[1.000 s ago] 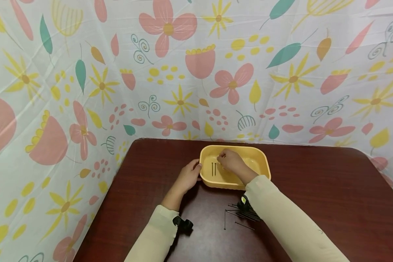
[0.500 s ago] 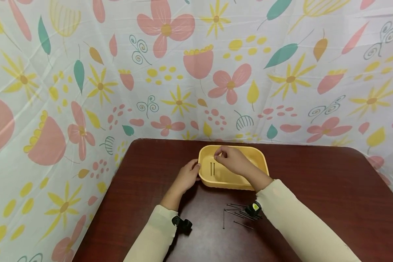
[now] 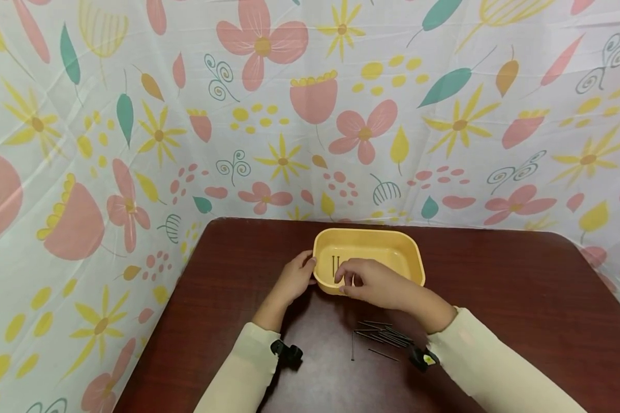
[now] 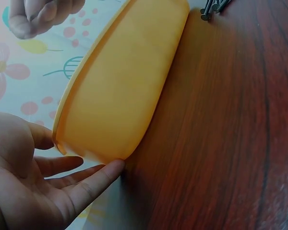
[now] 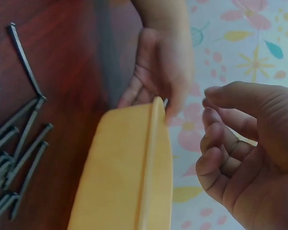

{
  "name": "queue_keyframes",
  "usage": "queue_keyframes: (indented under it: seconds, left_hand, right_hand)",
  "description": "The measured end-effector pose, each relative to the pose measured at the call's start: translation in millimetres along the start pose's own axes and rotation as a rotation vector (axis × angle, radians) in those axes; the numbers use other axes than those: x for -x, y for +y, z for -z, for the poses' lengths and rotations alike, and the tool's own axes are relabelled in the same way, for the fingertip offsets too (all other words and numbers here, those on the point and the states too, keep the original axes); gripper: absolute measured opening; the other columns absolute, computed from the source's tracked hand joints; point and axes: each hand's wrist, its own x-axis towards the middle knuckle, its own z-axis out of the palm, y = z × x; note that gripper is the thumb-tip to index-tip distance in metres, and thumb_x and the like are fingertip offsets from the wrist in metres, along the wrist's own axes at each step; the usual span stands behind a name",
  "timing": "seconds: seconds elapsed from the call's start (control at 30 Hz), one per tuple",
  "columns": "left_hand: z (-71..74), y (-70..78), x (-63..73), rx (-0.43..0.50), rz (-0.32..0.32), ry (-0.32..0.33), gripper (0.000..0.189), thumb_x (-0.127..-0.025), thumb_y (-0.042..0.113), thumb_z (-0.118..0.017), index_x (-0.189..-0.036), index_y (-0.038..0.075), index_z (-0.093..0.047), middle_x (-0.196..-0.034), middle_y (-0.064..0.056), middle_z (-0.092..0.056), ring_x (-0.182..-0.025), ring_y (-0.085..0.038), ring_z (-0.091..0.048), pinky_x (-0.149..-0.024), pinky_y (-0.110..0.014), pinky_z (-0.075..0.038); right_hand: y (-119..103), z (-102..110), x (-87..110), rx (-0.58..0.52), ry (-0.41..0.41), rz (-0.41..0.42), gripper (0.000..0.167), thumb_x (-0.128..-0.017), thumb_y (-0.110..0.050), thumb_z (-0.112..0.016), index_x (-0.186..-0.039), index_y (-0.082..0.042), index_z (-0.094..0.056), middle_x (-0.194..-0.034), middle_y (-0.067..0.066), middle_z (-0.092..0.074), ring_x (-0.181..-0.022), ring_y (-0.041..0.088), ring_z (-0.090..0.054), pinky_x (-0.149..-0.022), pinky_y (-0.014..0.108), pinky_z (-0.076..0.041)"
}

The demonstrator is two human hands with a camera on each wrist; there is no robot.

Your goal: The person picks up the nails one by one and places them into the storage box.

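Note:
A yellow plastic tray [image 3: 369, 234] stands on the table, with two nails [image 3: 333, 267] lying side by side near its left end. My left hand [image 3: 293, 279] holds the tray's left end, thumb at the rim and fingers against the outer wall [image 4: 110, 91]. Above the tray's front rim hovers my right hand [image 3: 374, 282], its fingers loosely bent; the right wrist view shows nothing between its fingertips [image 5: 212, 91]. A loose pile of several nails [image 3: 387, 335] lies on the table in front of the tray, below the right forearm.
The dark red-brown wooden table [image 3: 227, 373] reaches back to a flower-printed cloth [image 3: 268, 143] hanging behind it and at the left. One nail [image 3: 353, 346] lies apart at the pile's left side, another [image 3: 383, 355] at its front. Each wrist carries a black camera [image 3: 287, 351].
My right hand has come back from inside the tray toward its front rim, moving nearer to me, with the fingers looser. The left hand and the two nails in the tray stay put.

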Motion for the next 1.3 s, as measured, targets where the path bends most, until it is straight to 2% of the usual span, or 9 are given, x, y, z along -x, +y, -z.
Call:
queue_keyframes:
  seconds: [0.23,0.47,0.63,0.87,1.17,1.3]
  left_hand:
    - [0.2,-0.4,1.4,0.012,0.010,-0.004,0.052,-0.110,0.034,-0.041,-0.154,0.006,-0.041,-0.145,-0.021,-0.055,-0.117,-0.032,-0.067,-0.087,-0.037,-0.063]
    - [-0.3,-2.9,-0.3,0.022,0.020,-0.002,0.052,-0.110,0.034,-0.041,-0.154,0.008,-0.041,-0.146,-0.020,-0.054,-0.117,-0.031,-0.066,-0.090,-0.040,-0.062]
    - [-0.8,-4.3,-0.8,0.029,0.019,-0.006,0.051,-0.110,0.034,-0.041,-0.154,0.008,-0.041,-0.146,-0.020,-0.054,-0.117,-0.030,-0.066,-0.091,-0.041,-0.062]
    - [-0.7,-3.7,-1.0,0.014,0.020,-0.002,0.054,-0.109,0.039,-0.041,-0.155,0.010,-0.040,-0.145,-0.019,-0.056,-0.115,-0.028,-0.067,-0.092,-0.040,-0.062]
    - [-0.2,-1.2,0.0,-0.001,0.023,0.000,0.051,-0.111,0.032,-0.039,-0.156,0.010,-0.039,-0.146,-0.019,-0.054,-0.117,-0.029,-0.067,-0.091,-0.039,-0.062]
    - [0.4,-1.0,0.2,0.001,0.016,-0.001,0.050,-0.111,0.032,-0.039,-0.155,0.010,-0.040,-0.146,-0.019,-0.054,-0.117,-0.029,-0.066,-0.091,-0.038,-0.062]
  right_hand:
    - [-4.5,-19.9,15.2,0.104,-0.074,0.051,0.012,-0.093,-0.011,-0.072,-0.102,-0.020,-0.069,-0.093,-0.008,-0.063,-0.081,0.006,-0.058,-0.072,0.020,-0.051]
    - [-2.7,-37.5,28.5,0.141,-0.138,0.075,0.014,-0.089,-0.007,-0.074,-0.099,-0.016,-0.070,-0.091,-0.006,-0.060,-0.078,0.002,-0.055,-0.068,0.018,-0.049]
    - [1.6,-49.0,36.4,0.162,-0.146,0.111,0.020,-0.086,-0.001,-0.072,-0.097,-0.018,-0.070,-0.090,-0.006,-0.057,-0.077,0.000,-0.050,-0.067,0.016,-0.047]
    - [6.5,-61.3,41.7,0.222,-0.162,0.174,0.023,-0.083,0.000,-0.073,-0.095,-0.020,-0.071,-0.095,-0.006,-0.058,-0.086,0.003,-0.050,-0.075,0.019,-0.049]
    - [10.2,-70.0,43.7,0.297,-0.143,0.210,0.024,-0.076,-0.001,-0.076,-0.088,-0.020,-0.068,-0.087,-0.010,-0.051,-0.080,0.003,-0.046,-0.070,0.016,-0.045]
    - [11.3,-71.1,42.6,0.312,-0.145,0.210,0.022,-0.077,-0.004,-0.078,-0.086,-0.021,-0.067,-0.087,-0.011,-0.051,-0.080,0.002,-0.046,-0.070,0.016,-0.045]
